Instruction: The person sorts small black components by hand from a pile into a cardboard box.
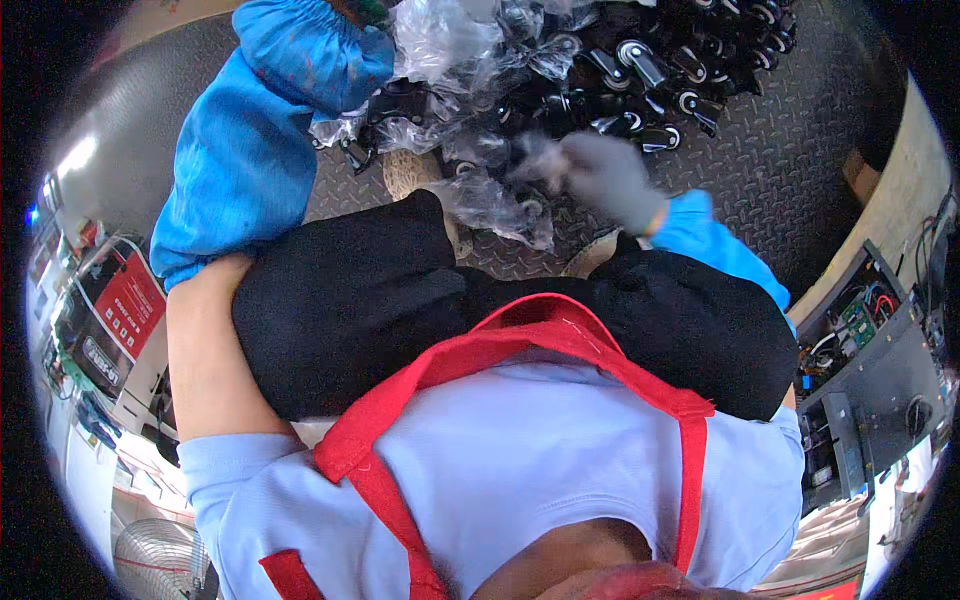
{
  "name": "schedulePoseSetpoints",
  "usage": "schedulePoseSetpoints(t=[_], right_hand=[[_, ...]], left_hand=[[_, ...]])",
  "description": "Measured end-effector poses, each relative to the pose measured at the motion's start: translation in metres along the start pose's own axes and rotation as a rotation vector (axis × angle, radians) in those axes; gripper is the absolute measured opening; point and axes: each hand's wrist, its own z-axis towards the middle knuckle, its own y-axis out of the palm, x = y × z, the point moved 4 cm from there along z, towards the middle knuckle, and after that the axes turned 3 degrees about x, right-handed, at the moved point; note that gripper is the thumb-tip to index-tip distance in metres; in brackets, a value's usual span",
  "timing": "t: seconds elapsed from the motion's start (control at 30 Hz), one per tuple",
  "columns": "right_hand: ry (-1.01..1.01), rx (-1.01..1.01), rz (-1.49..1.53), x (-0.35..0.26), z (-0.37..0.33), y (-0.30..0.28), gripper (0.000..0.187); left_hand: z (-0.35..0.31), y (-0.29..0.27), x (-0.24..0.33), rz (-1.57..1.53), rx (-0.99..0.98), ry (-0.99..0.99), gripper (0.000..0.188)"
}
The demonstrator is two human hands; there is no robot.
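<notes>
Down on the metal tread-plate floor (790, 170), a heap of black caster wheels (660, 70) lies among crumpled clear plastic bags (450, 45). Right hand (610, 178), in a grey glove, is blurred; its fingers pinch a scrap of plastic beside the wheels. Left hand is hidden past the blue sleeve (255, 150), under the bags; its grip cannot be told.

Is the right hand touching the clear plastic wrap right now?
Touching. The head view shows the gloved right hand pinching a blurred bit of the clear plastic wrap at its fingertips, above the pile of black caster wheels.
</notes>
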Motion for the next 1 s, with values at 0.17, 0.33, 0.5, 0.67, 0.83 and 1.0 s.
schedulePoseSetpoints(t=[0.17, 0.33, 0.5, 0.67, 0.83, 1.0], right_hand=[[-0.097, 0.541, 0.290, -0.051, 0.022, -0.169, 0.023], [-0.449, 0.314, 0.926, -0.084, 0.055, -0.175, 0.022], [-0.035, 0.266, 0.050, -0.060, 0.024, -0.117, 0.028], [0.201, -0.488, -0.266, -0.013, -0.044, 0.035, 0.050], [0.116, -0.449, -0.303, 0.013, -0.043, 0.129, 0.042], [0.169, -0.231, 0.081, 0.006, -0.025, 0.063, 0.026]], left_hand=[[-0.005, -0.007, -0.008, -0.350, -0.202, -0.008, 0.065], [-0.009, 0.024, 0.044, -0.313, -0.617, 0.187, 0.049], [-0.002, 0.033, 0.014, -0.292, -0.535, 0.117, 0.033], [0.009, 0.060, -0.006, -0.398, -0.581, 0.104, 0.032], [-0.008, 0.025, -0.021, -0.372, -0.502, 0.043, 0.032], [-0.002, 0.020, -0.024, -0.408, -0.445, 0.056, 0.032]])
